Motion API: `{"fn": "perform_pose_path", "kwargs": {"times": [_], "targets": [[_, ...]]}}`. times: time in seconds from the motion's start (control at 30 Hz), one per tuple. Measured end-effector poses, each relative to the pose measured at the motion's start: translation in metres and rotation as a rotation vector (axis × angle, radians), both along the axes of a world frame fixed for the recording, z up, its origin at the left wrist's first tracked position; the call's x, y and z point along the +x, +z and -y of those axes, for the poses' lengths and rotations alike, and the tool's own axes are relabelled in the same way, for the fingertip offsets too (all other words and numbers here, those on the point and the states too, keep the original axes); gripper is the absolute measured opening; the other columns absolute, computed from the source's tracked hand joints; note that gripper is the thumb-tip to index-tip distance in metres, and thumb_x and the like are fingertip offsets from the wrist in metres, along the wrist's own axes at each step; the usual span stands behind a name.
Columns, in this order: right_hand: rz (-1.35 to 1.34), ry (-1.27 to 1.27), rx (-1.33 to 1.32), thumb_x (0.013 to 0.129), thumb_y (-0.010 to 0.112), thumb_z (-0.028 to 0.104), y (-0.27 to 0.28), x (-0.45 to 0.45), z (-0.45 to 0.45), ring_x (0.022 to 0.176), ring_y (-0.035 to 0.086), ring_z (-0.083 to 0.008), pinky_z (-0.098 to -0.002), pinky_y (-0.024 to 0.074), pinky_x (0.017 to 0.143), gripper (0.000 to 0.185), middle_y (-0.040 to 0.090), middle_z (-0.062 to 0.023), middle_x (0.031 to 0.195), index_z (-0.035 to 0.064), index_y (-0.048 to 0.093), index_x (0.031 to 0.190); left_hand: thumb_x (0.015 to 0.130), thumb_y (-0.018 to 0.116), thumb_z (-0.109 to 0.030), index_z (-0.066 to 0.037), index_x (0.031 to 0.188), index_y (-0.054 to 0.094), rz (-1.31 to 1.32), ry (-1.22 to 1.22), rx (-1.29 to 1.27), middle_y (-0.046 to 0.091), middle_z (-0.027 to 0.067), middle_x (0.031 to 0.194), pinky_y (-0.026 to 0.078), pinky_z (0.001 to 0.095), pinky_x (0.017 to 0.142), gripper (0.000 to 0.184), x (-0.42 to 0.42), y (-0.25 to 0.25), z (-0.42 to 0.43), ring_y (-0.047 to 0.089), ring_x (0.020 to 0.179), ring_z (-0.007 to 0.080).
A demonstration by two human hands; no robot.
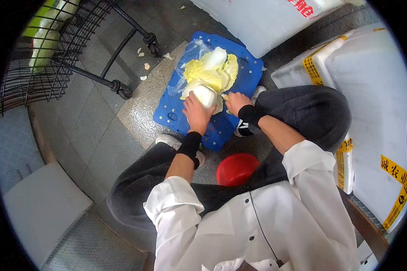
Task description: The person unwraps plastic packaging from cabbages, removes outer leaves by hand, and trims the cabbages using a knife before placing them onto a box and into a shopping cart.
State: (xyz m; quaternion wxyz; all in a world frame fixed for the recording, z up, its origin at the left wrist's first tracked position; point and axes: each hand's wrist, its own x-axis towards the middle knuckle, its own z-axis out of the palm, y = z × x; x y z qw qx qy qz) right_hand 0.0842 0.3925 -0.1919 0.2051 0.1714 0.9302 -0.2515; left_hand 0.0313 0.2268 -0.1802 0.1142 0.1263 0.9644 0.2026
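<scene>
A pale napa cabbage (205, 94) lies on a blue plastic board (176, 103) on the floor, its white base turned toward me. My left hand (197, 112) grips the near left side of the cabbage, fingers bent over it. At the right of the cabbage, my right hand (238, 103) is closed around the light handle of a small knife (224, 96); its blade is mostly hidden against the cabbage. Loose yellow-white cabbage leaves (215, 67) are spread just beyond, partly over a clear plastic bag (192, 49).
A black wire cart (54, 67) on casters holds more cabbages at the upper left. White foam boxes (371, 81) with yellow tape stand at the right, another white box (271, 22) at the back. A red basin (237, 169) sits between my legs. Leaf scraps (147, 66) dot the floor.
</scene>
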Motion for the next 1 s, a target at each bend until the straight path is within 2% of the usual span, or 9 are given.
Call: {"fn": "perform_pose_path", "kwargs": {"times": [0.17,0.37,0.57,0.7,0.73,0.8,0.9,0.97,1.0], "targets": [[0.054,-0.068,-0.001,0.088,0.054,0.024,-0.026,-0.010,0.004,0.086,0.067,-0.0390,-0.0494,0.0534,0.077,0.028,0.067,-0.0244,0.089,-0.0010,0.065,0.092,0.061,0.085,-0.038,0.002,0.136,0.029,-0.019,-0.012,0.023,0.048,0.0223,0.119,0.040,0.0544,0.089,0.102,0.001,-0.003,0.002,0.046,0.112,0.0409],[0.095,-0.150,-0.074,0.087,0.056,0.027,-0.020,-0.009,0.002,0.091,0.066,-0.0387,-0.0484,0.0531,0.080,0.032,0.067,-0.0256,0.095,-0.0031,0.066,0.093,0.060,0.086,-0.036,0.003,0.132,0.033,-0.097,-0.078,0.153,0.050,0.0234,0.119,0.042,0.0470,0.094,0.098,-0.010,-0.020,0.014,0.049,0.112,0.0393],[0.148,-0.197,-0.169,0.080,0.064,0.030,0.000,-0.024,-0.005,0.099,0.065,-0.0359,-0.0436,0.0532,0.084,0.039,0.066,-0.0243,0.103,-0.0039,0.067,0.098,0.060,0.088,-0.032,0.004,0.130,0.035,0.172,-0.060,0.504,0.051,0.0232,0.119,0.043,0.0408,0.096,0.094,-0.029,-0.007,0.036,0.053,0.110,0.0351],[0.189,-0.076,-0.083,0.077,0.065,0.031,0.026,-0.059,-0.014,0.097,0.066,-0.0337,-0.0414,0.0540,0.083,0.040,0.067,-0.0232,0.103,-0.0024,0.069,0.098,0.063,0.088,-0.035,0.005,0.129,0.036,0.248,-0.099,0.556,0.051,0.0210,0.122,0.043,0.0386,0.098,0.093,-0.042,0.021,0.041,0.053,0.115,0.0291],[0.186,0.157,0.067,0.076,0.065,0.030,0.032,-0.071,-0.017,0.095,0.067,-0.0328,-0.0411,0.0545,0.081,0.039,0.068,-0.0229,0.100,-0.0015,0.070,0.098,0.063,0.088,-0.036,0.005,0.130,0.036,0.304,-0.122,0.548,0.051,0.0203,0.123,0.043,0.0380,0.098,0.094,-0.049,0.031,0.043,0.053,0.116,0.0282],[0.131,0.207,0.075,0.078,0.061,0.030,0.059,-0.082,-0.030,0.089,0.067,-0.0363,-0.0432,0.0541,0.078,0.037,0.068,-0.0249,0.095,-0.0035,0.069,0.094,0.063,0.088,-0.037,0.004,0.131,0.036,0.409,-0.171,0.534,0.051,0.0189,0.125,0.043,0.0368,0.099,0.095,-0.066,0.054,0.046,0.053,0.116,0.0265],[0.048,0.177,0.086,0.076,0.062,0.030,0.123,-0.090,-0.050,0.086,0.068,-0.0369,-0.0436,0.0543,0.075,0.038,0.068,-0.0245,0.092,-0.0037,0.070,0.090,0.063,0.087,-0.040,0.004,0.134,0.035,0.555,-0.242,0.537,0.051,0.0174,0.127,0.042,0.0354,0.099,0.098,-0.091,0.107,0.047,0.053,0.116,0.0257],[-0.018,0.159,0.120,0.073,0.065,0.029,0.143,-0.098,-0.061,0.087,0.068,-0.0338,-0.0413,0.0550,0.076,0.037,0.069,-0.0224,0.092,-0.0028,0.070,0.090,0.063,0.087,-0.040,0.002,0.136,0.034,0.584,-0.276,0.507,0.051,0.0175,0.129,0.041,0.0350,0.101,0.100,-0.101,0.157,0.046,0.052,0.118,0.0254],[-0.041,0.218,0.106,0.068,0.070,0.034,0.147,-0.102,-0.071,0.084,0.068,-0.0340,-0.0417,0.0550,0.074,0.041,0.069,-0.0227,0.088,-0.0041,0.070,0.085,0.064,0.087,-0.040,0.002,0.137,0.034,0.571,-0.286,0.504,0.051,0.0174,0.129,0.041,0.0351,0.101,0.099,-0.103,0.182,0.046,0.052,0.118,0.0253]]}}
